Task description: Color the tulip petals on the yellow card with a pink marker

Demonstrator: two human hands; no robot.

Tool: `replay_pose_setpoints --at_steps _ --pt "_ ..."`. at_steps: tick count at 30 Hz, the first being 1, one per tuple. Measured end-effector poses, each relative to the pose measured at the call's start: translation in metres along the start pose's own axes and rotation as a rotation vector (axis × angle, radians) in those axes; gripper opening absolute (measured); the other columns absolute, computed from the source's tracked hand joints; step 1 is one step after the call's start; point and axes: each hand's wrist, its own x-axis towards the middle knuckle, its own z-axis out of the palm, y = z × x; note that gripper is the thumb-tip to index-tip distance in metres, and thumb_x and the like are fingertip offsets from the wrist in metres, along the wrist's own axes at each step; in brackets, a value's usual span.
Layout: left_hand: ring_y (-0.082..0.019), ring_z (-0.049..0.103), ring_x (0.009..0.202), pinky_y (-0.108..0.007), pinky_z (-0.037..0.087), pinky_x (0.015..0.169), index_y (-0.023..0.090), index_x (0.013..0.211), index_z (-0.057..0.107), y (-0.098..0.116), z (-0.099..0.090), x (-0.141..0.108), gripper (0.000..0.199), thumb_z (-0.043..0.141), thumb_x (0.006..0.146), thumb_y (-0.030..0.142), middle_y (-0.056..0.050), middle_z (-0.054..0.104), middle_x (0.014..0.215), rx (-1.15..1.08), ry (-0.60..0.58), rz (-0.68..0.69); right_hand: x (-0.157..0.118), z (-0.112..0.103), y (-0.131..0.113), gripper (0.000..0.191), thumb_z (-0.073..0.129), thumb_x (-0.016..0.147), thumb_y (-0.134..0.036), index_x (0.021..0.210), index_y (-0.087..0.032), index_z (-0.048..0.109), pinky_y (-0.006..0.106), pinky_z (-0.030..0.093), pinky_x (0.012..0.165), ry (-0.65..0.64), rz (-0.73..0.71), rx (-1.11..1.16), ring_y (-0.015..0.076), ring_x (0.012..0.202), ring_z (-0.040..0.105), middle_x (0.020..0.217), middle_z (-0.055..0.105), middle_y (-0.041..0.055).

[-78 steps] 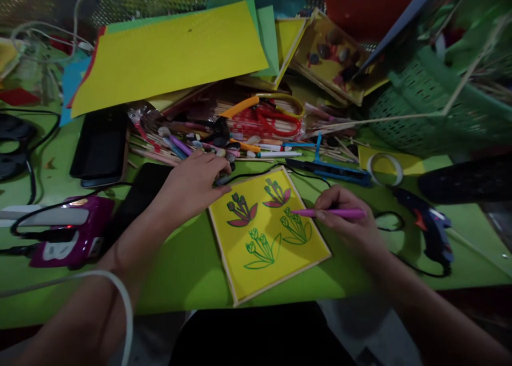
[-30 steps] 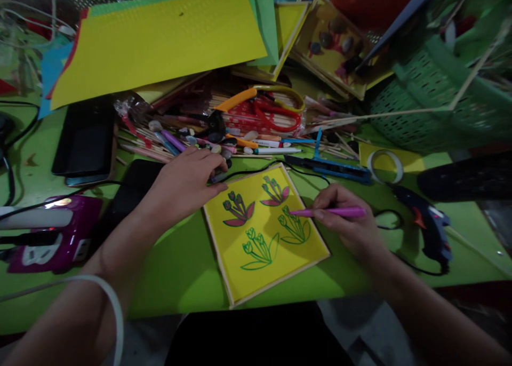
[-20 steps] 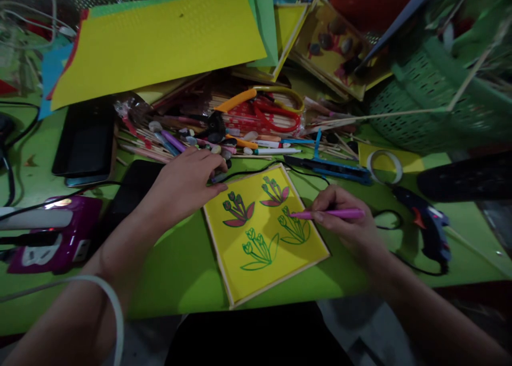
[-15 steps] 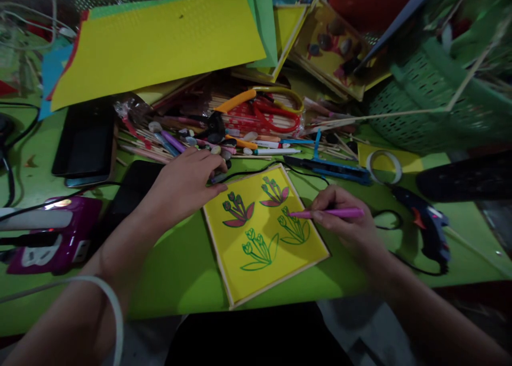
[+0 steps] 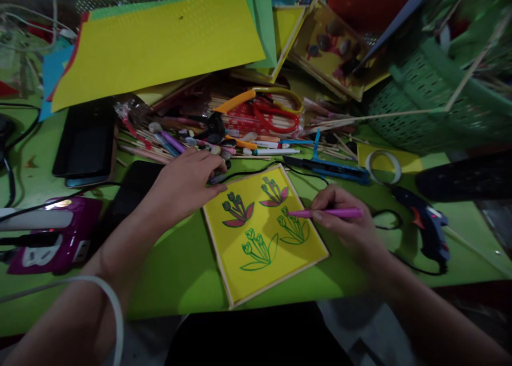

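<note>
A purple felt-tip pen (image 5: 344, 213) is gripped between the thumb and fingers of my right hand (image 5: 340, 211). Its tip is at the upper flower of the right-hand green drawing on a yellow card (image 5: 240, 280) framed with thin wooden strips. Two upper drawings (image 5: 239, 210) have pink filled leaves; the two lower ones (image 5: 259, 249) are green outlines. My left hand (image 5: 192, 176) rests at the card's upper left corner, thumb near the frame, fingers loosely bent and apart from the thumb. Its palm is hidden.
Pens, sticks, pebbles and red-handled scissors (image 5: 276, 118) crowd the table behind the card. A blue cutter (image 5: 328, 168), tape roll (image 5: 383, 167) and glue gun (image 5: 430, 224) lie right, below a green basket (image 5: 432, 99). Phones (image 5: 86, 142) and a purple power socket (image 5: 76, 232) lie left.
Almost nothing differs. The pen tip in my right hand has shifted very slightly left; my left hand and the card stay put.
</note>
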Motion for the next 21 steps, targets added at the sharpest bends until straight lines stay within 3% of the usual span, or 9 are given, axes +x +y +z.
replay_pose_setpoints --at_steps 9,21 --pt "-0.034 0.064 0.111 -0.045 0.047 0.098 0.022 0.11 0.069 -0.0014 0.0014 -0.0005 0.028 0.067 0.089 0.041 -0.009 0.072 0.11 -0.03 0.007 0.003 0.0005 0.0015 -0.001 0.029 0.088 0.08 -0.048 0.078 -0.026 0.068 0.032 0.041 0.058 0.034 0.006 0.015 0.0191 0.066 0.053 0.074 0.064 0.0011" --pt "-0.034 0.064 0.111 -0.045 0.048 0.099 0.021 0.111 0.069 0.0 -0.0001 -0.0001 0.028 0.067 0.09 0.039 -0.009 0.072 0.109 -0.018 0.006 0.006 0.0011 0.0039 -0.004 0.032 0.089 0.08 -0.05 0.079 -0.026 0.067 0.031 0.042 0.056 0.039 -0.002 -0.011 0.018 0.064 0.054 0.073 0.063 0.0005"
